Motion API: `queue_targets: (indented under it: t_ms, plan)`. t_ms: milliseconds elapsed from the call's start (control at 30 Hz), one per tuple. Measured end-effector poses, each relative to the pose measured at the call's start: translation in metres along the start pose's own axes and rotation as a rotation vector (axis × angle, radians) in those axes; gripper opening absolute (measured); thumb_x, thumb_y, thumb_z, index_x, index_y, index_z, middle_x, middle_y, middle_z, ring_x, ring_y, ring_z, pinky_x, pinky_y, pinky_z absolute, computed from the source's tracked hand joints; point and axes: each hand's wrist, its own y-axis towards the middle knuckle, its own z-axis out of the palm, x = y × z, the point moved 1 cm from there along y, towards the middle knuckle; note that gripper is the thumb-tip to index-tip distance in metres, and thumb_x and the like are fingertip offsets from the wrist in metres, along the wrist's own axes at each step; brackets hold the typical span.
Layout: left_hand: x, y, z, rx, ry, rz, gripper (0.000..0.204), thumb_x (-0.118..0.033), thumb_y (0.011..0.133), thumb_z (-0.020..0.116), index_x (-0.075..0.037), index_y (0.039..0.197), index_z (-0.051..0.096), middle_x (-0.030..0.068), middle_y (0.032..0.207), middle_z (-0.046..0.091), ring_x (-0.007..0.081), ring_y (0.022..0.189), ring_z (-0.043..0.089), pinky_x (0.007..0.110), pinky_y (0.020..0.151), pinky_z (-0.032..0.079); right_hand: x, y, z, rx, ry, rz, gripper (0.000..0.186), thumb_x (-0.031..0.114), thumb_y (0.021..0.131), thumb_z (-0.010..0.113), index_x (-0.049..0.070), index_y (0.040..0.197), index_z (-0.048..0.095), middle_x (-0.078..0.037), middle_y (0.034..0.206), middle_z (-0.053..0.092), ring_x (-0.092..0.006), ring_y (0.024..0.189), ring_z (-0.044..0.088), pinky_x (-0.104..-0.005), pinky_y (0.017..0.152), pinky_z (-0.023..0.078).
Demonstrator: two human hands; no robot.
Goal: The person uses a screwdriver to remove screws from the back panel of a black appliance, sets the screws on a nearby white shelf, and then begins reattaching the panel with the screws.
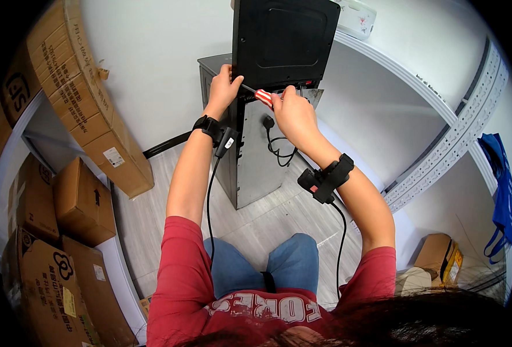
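A black rectangular panel (pixel 285 37) stands upright atop a grey metal cabinet (pixel 253 173), with a loose black cable (pixel 279 147) on the cabinet's face. My left hand (pixel 224 89) grips the panel's lower left edge, its thumb beside a screwdriver shaft and some fingertips hidden behind the panel. My right hand (pixel 295 118) is closed on the red-and-white screwdriver handle (pixel 264 97), just below the panel. The shaft points up and left toward my left thumb; where its tip rests I cannot tell. Strapped devices with cables are on both my wrists.
Cardboard boxes (pixel 82 202) fill shelving on the left, and a tall carton (pixel 102 133) leans behind them. White curved-looking shelving (pixel 423 162) runs along the right, with a blue bag (pixel 498 185) hanging there and a white container (pixel 354 20) on top. More packages (pixel 435 260) lie low at right.
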Motion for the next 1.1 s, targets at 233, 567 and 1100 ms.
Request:
queue_targets:
  t_ms: [233,567,1100]
  plan:
    - [-0.007,-0.001,-0.002,0.019,-0.016,-0.022,0.038,-0.017,0.082,0.064,0.004,0.110,0.050,0.0202,0.097,0.065,0.0307,0.089,0.064,0.035,0.077,0.050,0.003,-0.014,0.003,-0.151,-0.015,-0.260,0.040,0.022,0.075,0.070,-0.001,0.095,0.045,-0.019,0.085,0.054,-0.0384,0.073,0.062,-0.0434,0.059,0.052]
    - [-0.002,0.000,-0.003,0.019,-0.020,-0.019,0.037,-0.018,0.081,0.064,0.003,0.109,0.050,0.0199,0.096,0.065,0.0311,0.088,0.065,0.036,0.076,0.050,-0.007,-0.003,0.014,-0.230,-0.091,-0.138,0.034,0.032,0.087,0.054,-0.002,0.085,0.055,-0.017,0.075,0.060,-0.0341,0.067,0.063,-0.0391,0.059,0.052]
    - [-0.002,0.000,0.000,0.013,-0.031,-0.017,0.036,-0.018,0.083,0.061,0.003,0.109,0.049,0.0221,0.099,0.064,0.0355,0.092,0.062,0.039,0.079,0.049,-0.032,-0.017,-0.026,0.126,0.294,0.144,0.055,0.045,0.071,0.068,-0.007,0.085,0.060,-0.018,0.067,0.063,-0.0277,0.064,0.064,-0.0361,0.062,0.049]
